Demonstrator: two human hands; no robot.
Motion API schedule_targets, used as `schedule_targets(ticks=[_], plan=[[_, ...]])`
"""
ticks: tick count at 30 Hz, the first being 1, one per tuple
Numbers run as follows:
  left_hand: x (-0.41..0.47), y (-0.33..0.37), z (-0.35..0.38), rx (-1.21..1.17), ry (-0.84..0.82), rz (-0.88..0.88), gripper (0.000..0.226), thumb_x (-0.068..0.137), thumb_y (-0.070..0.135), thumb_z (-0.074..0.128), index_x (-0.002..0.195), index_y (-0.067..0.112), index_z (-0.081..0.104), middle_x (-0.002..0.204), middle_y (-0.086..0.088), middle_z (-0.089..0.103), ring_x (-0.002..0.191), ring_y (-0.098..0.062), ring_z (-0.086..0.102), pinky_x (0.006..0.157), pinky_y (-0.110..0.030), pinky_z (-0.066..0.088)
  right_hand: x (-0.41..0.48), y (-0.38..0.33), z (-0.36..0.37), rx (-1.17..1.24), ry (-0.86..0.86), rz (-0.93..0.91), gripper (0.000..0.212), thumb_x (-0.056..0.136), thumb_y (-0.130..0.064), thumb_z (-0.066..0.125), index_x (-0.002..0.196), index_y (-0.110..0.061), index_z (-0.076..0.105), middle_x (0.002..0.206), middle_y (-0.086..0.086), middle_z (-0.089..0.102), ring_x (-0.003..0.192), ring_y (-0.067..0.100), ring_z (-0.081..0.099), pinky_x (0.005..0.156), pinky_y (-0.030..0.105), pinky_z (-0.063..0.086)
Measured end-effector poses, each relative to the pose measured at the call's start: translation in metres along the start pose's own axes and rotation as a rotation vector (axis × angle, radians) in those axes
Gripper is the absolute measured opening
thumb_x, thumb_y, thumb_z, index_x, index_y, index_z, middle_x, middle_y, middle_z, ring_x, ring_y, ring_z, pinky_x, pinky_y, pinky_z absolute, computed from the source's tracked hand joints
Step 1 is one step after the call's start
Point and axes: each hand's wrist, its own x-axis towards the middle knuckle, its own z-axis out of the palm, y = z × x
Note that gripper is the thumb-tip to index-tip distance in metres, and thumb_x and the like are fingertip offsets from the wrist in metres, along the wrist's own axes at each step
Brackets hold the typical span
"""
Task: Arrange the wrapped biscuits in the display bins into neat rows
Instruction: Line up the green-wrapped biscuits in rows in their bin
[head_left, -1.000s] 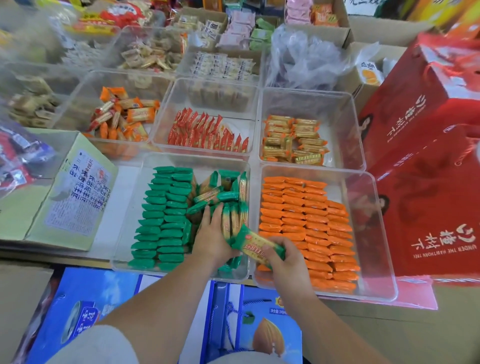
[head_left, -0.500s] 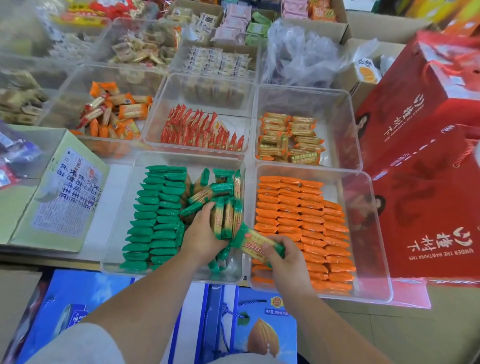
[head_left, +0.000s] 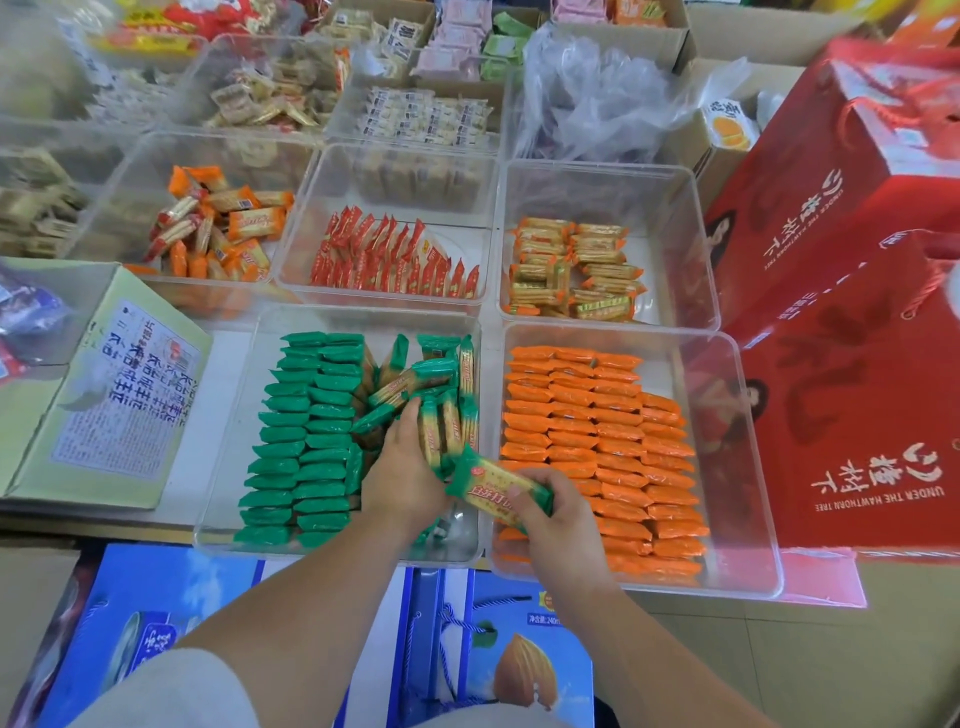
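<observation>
Green-biscuit bin (head_left: 223, 493), lower centre: left hand (head_left: 400, 478) had closed round upright packets (head_left: 441, 421). Right hand (head_left: 558, 525) still pinched one green packet (head_left: 498, 486) above the right rim. Third row unfinished.

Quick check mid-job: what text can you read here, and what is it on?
"UNDER THE HAWTHORN TREE": red gift box, printed upside down below large Chinese characters.
"240m", cut off: blue box at the near edge.
Too blurred or small to read: the green carton label, the orange biscuit packs, and the green biscuit pack held in the right hand.
</observation>
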Motion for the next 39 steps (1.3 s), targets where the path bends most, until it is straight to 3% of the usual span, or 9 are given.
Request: schedule_targets(ticks=[5, 11, 16, 19, 24, 28, 34, 37, 39], plan=[[-0.001, 0.003, 0.001, -0.003, 0.004, -0.012, 0.127, 0.058, 0.049, 0.089, 0.151, 0.049, 0.003, 0.153, 0.006, 0.040, 0.112, -0.025, 0.063, 0.077, -0.040, 0.054, 0.002, 0.001, -0.008, 0.052, 0.001, 0.023, 0.019, 0.101, -0.023, 0.061, 0.094, -0.039, 0.068, 0.089, -0.002, 0.075, 0.078, 0.029, 0.075, 0.069, 0.052, 0.063], [0.006, 0.007, 0.000, -0.073, 0.066, -0.015, 0.109, 0.063, 0.041, 0.084, 0.146, 0.057, 0.016, 0.130, 0.008, 0.062, 0.102, -0.024, 0.067, 0.079, -0.046, 0.058, 0.003, 0.004, -0.012, 0.071, -0.027, 0.030, 0.019, 0.100, -0.023, 0.062, 0.094, -0.040, 0.069, 0.091, -0.006, 0.074, 0.084, 0.024, 0.075, 0.066, 0.040, 0.063], [0.007, -0.003, -0.008, -0.106, 0.078, -0.010, 0.112, 0.059, 0.039, 0.091, 0.141, 0.060, 0.017, 0.111, 0.013, 0.066, 0.097, -0.020, 0.067, 0.078, -0.042, 0.058, 0.005, 0.000, -0.021, 0.114, -0.055, 0.066, 0.014, 0.101, -0.026, 0.061, 0.097, -0.037, 0.067, 0.093, 0.003, 0.075, 0.075, 0.033, 0.075, 0.059, 0.041, 0.062], [0.005, -0.011, -0.015, -0.170, 0.049, 0.001, 0.110, 0.063, 0.032, 0.091, 0.144, 0.059, 0.021, 0.108, 0.016, 0.067, 0.096, -0.014, 0.067, 0.080, -0.043, 0.059, 0.004, -0.002, -0.023, 0.102, -0.031, 0.055, 0.017, 0.102, -0.024, 0.060, 0.094, -0.037, 0.067, 0.092, -0.001, 0.075, 0.074, 0.031, 0.075, 0.057, 0.036, 0.061], [-0.002, -0.019, -0.032, -0.332, 0.076, 0.003, 0.098, 0.070, 0.021, 0.089, 0.143, 0.051, 0.030, 0.109, 0.022, 0.064, 0.099, -0.003, 0.065, 0.083, -0.034, 0.056, -0.001, -0.002, -0.015, 0.071, -0.010, 0.028, 0.010, 0.101, -0.021, 0.061, 0.105, -0.029, 0.067, 0.092, -0.003, 0.075, 0.078, 0.027, 0.076, 0.060, 0.036, 0.062], [-0.008, -0.028, -0.056, -0.461, 0.146, -0.041, 0.097, 0.074, 0.014, 0.086, 0.142, 0.052, 0.028, 0.107, 0.030, 0.056, 0.091, 0.016, 0.059, 0.068, -0.014, 0.045, -0.010, -0.006, -0.006, 0.008, 0.016, -0.006, 0.010, 0.100, -0.023, 0.063, 0.106, -0.031, 0.067, 0.090, -0.012, 0.074, 0.078, 0.019, 0.074, 0.063, 0.042, 0.063], [-0.003, -0.043, -0.112, -0.700, 0.285, -0.124, 0.085, 0.077, 0.008, 0.077, 0.140, 0.049, 0.036, 0.105, 0.027, 0.061, 0.089, 0.002, 0.063, 0.064, -0.024, 0.049, -0.024, -0.013, 0.017, -0.012, 0.068, -0.003, 0.009, 0.098, -0.027, 0.066, 0.104, -0.034, 0.069, 0.101, -0.002, 0.070, 0.080, 0.030, 0.075, 0.059, 0.029, 0.060], [0.010, -0.053, -0.144, -0.709, 0.326, -0.128, 0.081, 0.076, 0.011, 0.075, 0.133, 0.054, 0.037, 0.099, 0.028, 0.062, 0.082, 0.002, 0.063, 0.061, -0.025, 0.046, -0.028, -0.015, 0.033, -0.049, 0.081, -0.010, 0.008, 0.098, -0.028, 0.066, 0.104, -0.033, 0.067, 0.102, -0.002, 0.070, 0.078, 0.025, 0.075, 0.056, 0.027, 0.058], [0.019, -0.062, -0.159, -0.738, 0.314, -0.163, 0.080, 0.076, 0.011, 0.075, 0.137, 0.048, 0.039, 0.106, 0.017, 0.063, 0.085, -0.007, 0.063, 0.060, -0.029, 0.046, -0.028, -0.017, 0.041, -0.107, 0.084, -0.011, 0.008, 0.099, -0.031, 0.064, 0.106, -0.035, 0.065, 0.103, -0.003, 0.070, 0.075, 0.020, 0.075, 0.057, 0.029, 0.059]])
